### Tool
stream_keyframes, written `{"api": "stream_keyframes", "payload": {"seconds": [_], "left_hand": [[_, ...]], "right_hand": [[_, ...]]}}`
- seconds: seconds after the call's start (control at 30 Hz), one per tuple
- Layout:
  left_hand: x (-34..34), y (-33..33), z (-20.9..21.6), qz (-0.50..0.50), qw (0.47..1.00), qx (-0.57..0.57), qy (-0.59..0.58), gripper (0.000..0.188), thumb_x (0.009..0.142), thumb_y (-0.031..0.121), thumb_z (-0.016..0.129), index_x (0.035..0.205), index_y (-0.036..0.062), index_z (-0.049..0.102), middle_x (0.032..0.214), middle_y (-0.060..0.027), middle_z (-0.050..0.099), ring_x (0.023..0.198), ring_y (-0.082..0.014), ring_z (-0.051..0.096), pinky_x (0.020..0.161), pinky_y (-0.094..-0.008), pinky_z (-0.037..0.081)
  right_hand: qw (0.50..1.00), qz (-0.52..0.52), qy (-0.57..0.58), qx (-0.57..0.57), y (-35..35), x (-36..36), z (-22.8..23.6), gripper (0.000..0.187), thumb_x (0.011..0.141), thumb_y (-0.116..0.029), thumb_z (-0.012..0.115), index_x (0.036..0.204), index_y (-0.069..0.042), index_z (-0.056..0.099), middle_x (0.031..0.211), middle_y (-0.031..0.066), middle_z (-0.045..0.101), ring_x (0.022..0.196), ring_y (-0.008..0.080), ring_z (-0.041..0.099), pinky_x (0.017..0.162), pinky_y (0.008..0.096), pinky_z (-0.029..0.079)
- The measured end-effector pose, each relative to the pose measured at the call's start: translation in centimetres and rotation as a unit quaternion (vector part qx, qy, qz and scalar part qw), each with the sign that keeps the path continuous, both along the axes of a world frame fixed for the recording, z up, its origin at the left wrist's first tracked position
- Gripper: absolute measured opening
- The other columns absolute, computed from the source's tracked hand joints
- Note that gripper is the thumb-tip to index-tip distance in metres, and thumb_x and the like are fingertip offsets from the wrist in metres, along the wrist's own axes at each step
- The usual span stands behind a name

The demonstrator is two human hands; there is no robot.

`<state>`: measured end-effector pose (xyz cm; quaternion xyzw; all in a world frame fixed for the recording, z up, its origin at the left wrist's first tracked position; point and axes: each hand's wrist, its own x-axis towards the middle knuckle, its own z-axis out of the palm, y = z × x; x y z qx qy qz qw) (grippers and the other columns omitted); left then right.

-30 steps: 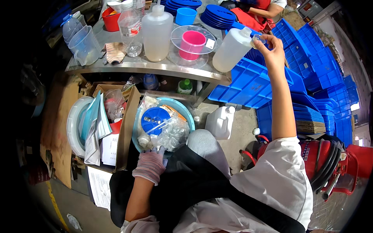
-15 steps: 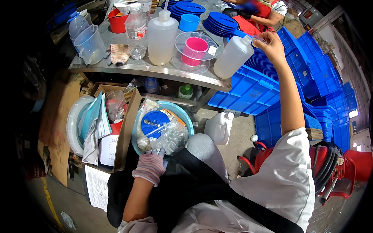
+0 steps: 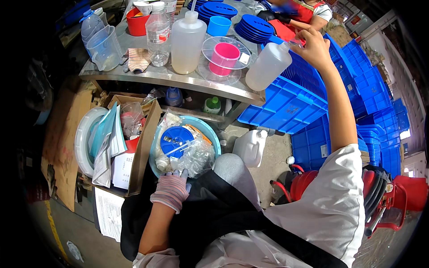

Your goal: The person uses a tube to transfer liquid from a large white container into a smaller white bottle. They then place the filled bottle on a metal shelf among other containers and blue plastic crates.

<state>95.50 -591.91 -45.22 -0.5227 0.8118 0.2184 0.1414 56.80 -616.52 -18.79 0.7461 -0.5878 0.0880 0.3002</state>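
Your right hand (image 3: 314, 48) pinches a small clear plastic piece (image 3: 296, 43). Keep it steady; your striped-gloved left hand (image 3: 172, 187) rests unclenched.

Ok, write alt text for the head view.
A person's right hand holds a small clear object by the neck of a translucent plastic bottle on a metal workbench; the left hand, in a striped glove, is beside a light-blue basin. Blue crates stand at right.

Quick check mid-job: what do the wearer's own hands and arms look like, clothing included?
The left hand wears a knit glove with pinkish and grey stripes and bluish-grey fingertips. The right hand is bare, with no glove. Both forearms are uncovered below loose, short white sleeves.
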Motion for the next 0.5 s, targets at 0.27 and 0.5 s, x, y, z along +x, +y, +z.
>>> {"api": "stream_keyframes", "payload": {"seconds": [0.27,0.5], "left_hand": [[-0.1,-0.1,0.3,0.001,1.0,0.004,-0.001,0.052,0.089,0.037,0.053,0.131,0.0064,0.05,0.123,-0.0174,0.058,0.111,-0.0321,0.057,0.092,-0.0445,0.046],[-0.1,-0.1,0.2,0.005,1.0,0.002,0.006,0.053,0.088,0.037,0.054,0.131,0.0066,0.05,0.122,-0.0172,0.059,0.11,-0.0322,0.058,0.092,-0.0448,0.046]], "right_hand": [[0.997,0.023,0.079,0.001,0.2,1.3,0.9,0.036,0.067,-0.027,0.077,0.097,-0.01,0.066,0.108,0.0051,0.058,0.111,0.0247,0.053,0.088,0.0476,0.035],[0.997,0.04,0.072,-0.007,0.0,0.9,0.7,0.036,0.067,-0.027,0.078,0.097,-0.01,0.067,0.105,0.0033,0.059,0.11,0.0247,0.054,0.089,0.0457,0.038]]}}
